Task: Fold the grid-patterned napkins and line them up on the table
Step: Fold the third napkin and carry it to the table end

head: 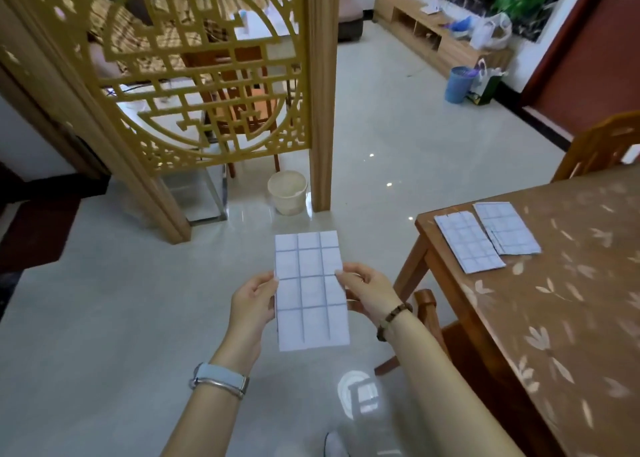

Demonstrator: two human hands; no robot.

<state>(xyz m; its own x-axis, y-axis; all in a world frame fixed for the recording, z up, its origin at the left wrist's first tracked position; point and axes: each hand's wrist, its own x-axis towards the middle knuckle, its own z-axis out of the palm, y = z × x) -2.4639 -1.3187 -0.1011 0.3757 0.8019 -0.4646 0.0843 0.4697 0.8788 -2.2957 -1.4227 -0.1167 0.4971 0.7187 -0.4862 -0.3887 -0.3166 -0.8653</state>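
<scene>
Our napkin (311,290) has its long axis pointing away from us; the left grip (254,299) and right grip (367,290) pinch its long edges, both partly hidden behind it.

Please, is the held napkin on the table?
No, left hand and right hand hold the white grid-patterned napkin over the pale floor.

One head-worn wide-angle camera looks forward and down, close above both hands (254,304) (370,292).

two napkins (485,236) on table (571,283), right
</scene>
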